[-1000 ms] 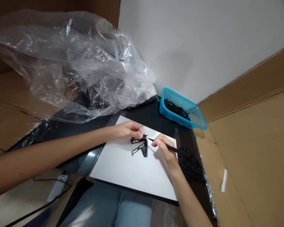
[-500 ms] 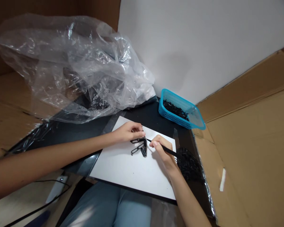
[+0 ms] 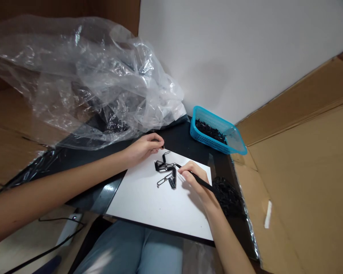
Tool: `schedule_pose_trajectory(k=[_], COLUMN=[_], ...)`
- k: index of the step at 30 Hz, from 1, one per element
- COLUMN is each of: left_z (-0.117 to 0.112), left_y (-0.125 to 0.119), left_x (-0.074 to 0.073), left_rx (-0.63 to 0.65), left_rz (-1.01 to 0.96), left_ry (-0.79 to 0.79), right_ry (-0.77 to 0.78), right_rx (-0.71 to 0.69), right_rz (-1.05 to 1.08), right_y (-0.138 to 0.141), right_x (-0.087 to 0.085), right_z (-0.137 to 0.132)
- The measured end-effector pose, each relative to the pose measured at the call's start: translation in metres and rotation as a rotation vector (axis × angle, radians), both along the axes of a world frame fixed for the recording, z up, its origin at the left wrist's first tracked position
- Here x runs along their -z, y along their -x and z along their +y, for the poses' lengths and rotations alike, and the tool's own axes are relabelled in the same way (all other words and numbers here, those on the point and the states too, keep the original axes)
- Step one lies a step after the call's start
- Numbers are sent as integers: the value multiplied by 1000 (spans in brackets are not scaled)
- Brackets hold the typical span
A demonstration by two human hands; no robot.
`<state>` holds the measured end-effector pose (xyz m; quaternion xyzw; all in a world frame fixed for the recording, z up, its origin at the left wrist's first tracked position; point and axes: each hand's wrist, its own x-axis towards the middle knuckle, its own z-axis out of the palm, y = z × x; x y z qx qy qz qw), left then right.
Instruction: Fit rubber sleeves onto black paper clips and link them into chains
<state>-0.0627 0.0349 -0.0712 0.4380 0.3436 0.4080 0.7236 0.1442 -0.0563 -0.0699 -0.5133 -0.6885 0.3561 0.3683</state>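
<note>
A white board (image 3: 160,201) lies across my lap and the black table. On it sit a few small black clip-like parts (image 3: 165,171), close together near its far edge. My right hand (image 3: 196,179) holds a thin black stick tool (image 3: 201,182) like a pen, its tip touching the parts. My left hand (image 3: 145,146) is at the board's far corner, fingers curled and pinched on a tiny dark piece (image 3: 162,147), a short way from the parts.
A blue basket (image 3: 217,131) with several small black pieces stands at the back right. A heap of black parts (image 3: 228,196) lies right of the board. A big crumpled clear plastic bag (image 3: 82,83) fills the left. Cardboard walls surround the table.
My left hand has drawn back from the parts toward the board's far corner, and a further clip now lies there. My right hand has barely moved.
</note>
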Motion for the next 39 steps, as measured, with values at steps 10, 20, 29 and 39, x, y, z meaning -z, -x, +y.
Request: schedule_pose_trajectory(k=[10,20,29,39], left_z=[-8,-10,-14,-30], left_y=[-2,-5,-5,-12], left_x=[8,12,11,5], left_rx=[240,328,435,529], left_rz=[70,59,-91,-231], left_ry=[-213,-221,-72,131], right_ry=[-83,-26,-74,3], right_rx=[-73,-121,-21,67], right_rz=[440,443,533,638], right_y=[-5,0,4,9], right_x=[18,14,10,-1], right_z=[10,5,6,3])
